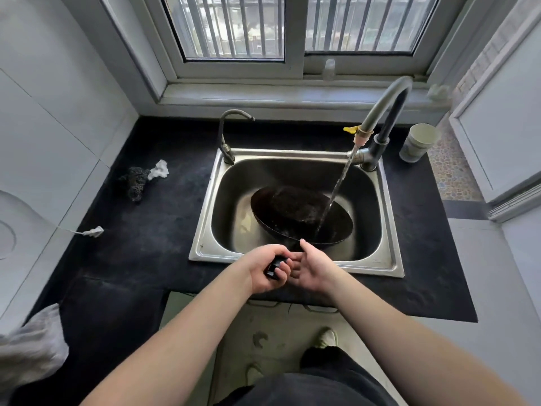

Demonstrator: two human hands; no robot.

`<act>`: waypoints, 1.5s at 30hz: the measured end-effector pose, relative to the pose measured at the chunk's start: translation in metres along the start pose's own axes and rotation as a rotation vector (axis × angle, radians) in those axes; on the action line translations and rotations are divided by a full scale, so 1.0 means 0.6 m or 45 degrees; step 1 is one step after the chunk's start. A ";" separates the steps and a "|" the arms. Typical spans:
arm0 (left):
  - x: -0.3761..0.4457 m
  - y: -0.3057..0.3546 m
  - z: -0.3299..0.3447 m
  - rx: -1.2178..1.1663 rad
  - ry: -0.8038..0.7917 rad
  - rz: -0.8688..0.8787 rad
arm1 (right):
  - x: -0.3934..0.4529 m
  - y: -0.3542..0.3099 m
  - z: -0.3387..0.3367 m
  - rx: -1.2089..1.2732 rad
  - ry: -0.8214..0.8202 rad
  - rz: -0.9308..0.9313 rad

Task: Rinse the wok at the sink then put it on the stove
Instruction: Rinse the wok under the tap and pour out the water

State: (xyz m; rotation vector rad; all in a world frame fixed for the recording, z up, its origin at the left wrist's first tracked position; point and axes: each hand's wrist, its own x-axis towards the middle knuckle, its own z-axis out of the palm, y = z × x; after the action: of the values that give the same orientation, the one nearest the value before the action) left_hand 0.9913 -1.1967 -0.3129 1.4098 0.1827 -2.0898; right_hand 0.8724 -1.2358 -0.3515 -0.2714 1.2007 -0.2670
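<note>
Steel sink — wok underwater stream.

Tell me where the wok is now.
The wok sits tilted in the sink, centre of view, under the tap's stream, its handle gripped by the left hand.

The sink is set into the worktop below the window. The wok sits tilted inside the sink, under the tap at the sink's back right corner. A scrubber lies left of the sink; a cup stands to its right. Both hands meet at the sink's front edge.
</note>
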 end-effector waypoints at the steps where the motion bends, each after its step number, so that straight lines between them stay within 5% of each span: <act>1: -0.001 -0.002 -0.003 0.016 0.014 0.000 | 0.002 0.002 0.004 0.013 -0.003 0.017; 29: 0.027 -0.057 0.026 0.712 0.375 0.360 | 0.021 0.001 0.008 0.066 -0.297 0.188; 45: 0.026 -0.108 -0.033 0.870 0.358 0.496 | 0.064 0.054 0.038 0.257 -0.076 0.186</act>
State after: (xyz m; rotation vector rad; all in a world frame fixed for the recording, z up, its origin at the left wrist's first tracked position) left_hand 0.9677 -1.1420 -0.3486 1.9353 -0.7060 -1.6796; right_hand 0.9086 -1.2170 -0.3887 -0.0155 1.1196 -0.2487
